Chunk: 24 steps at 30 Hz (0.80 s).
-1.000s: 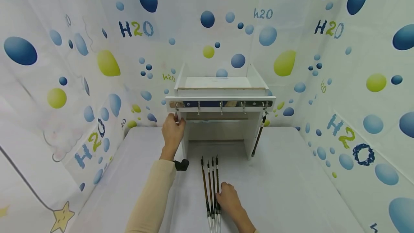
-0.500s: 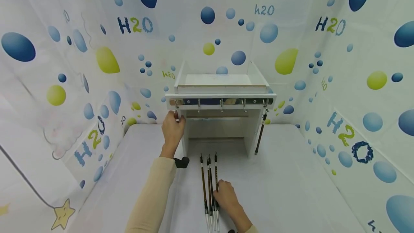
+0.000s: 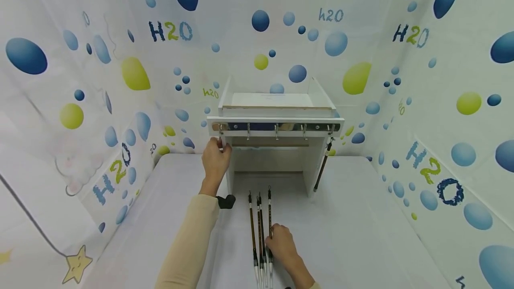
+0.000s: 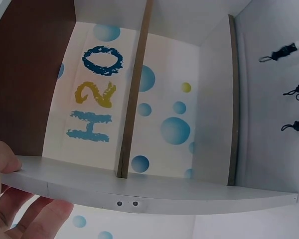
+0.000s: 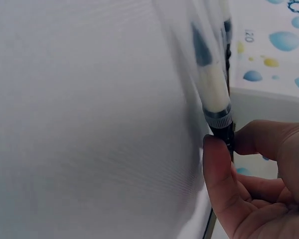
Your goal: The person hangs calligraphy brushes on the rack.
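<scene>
My left hand (image 3: 215,159) grips the left side panel of a small white shelf (image 3: 265,157); in the left wrist view the thumb lies on one side of the panel (image 4: 89,181) and the fingers on the other. In my right hand (image 3: 282,244) a calligraphy brush (image 3: 270,211) is pinched between thumb and finger. The right wrist view has the pinch just by its collar, with pale bristles (image 5: 213,87) under a clear cover. Several similar brushes (image 3: 253,226) lie beside it on the white table, hanging loops toward the shelf.
A metal strip with several hooks (image 3: 276,130) runs along the shelf's front board. From the rightmost hook hangs another brush (image 3: 322,167). A black object (image 3: 226,202) shows by the left wrist. Patterned sheets (image 3: 257,61) enclose the white table (image 3: 361,226).
The brush in my right hand has come away from the others, its loop end now farther toward the shelf. My left hand stays on the panel. The hanging brush sways slightly.
</scene>
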### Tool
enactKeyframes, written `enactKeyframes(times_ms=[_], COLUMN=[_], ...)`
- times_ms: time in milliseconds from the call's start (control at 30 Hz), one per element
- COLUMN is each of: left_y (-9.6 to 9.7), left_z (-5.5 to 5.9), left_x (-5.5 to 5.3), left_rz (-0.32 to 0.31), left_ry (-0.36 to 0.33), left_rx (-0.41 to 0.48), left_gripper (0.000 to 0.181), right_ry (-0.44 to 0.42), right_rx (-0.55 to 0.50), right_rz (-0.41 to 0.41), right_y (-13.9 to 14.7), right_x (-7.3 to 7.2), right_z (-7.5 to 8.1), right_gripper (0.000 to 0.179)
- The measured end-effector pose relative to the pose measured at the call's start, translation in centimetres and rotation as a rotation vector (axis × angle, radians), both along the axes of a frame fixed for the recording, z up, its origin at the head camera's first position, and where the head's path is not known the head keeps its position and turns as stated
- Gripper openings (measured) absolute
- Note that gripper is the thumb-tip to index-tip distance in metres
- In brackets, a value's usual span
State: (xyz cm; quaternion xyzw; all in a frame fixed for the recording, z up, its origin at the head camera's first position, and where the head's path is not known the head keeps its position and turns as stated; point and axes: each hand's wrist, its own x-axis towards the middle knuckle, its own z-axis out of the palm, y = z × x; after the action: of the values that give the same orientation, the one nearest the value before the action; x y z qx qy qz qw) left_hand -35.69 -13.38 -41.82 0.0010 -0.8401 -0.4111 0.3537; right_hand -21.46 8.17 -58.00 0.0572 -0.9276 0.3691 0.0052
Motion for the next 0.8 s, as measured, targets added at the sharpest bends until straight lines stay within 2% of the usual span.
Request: enactKeyframes(times_ms=[200,433,800], left_y=[-0.1,-0.2,0.0], left_z=[-0.1,0.1,0.0], left_x=[0.1,0.4,0.2], left_rz=[0.006,0.006,0.013], left_ry=[-0.018,-0.021,-0.006], left_rx=[-0.001,0.002,-0.019], left_gripper=[0.021,0.021,0.020], right_ry=[0.084,0.173,0.241], right_rx=[-0.020,-0.021,-0.006], right_rz=[-0.011,-0.054,-0.102], right_y=[0.4,0.7,1.2], right_x=[0.3,0.4,0.7], right_z=[0.9,2.8,5.3], right_gripper=[0.032,0.028,0.026])
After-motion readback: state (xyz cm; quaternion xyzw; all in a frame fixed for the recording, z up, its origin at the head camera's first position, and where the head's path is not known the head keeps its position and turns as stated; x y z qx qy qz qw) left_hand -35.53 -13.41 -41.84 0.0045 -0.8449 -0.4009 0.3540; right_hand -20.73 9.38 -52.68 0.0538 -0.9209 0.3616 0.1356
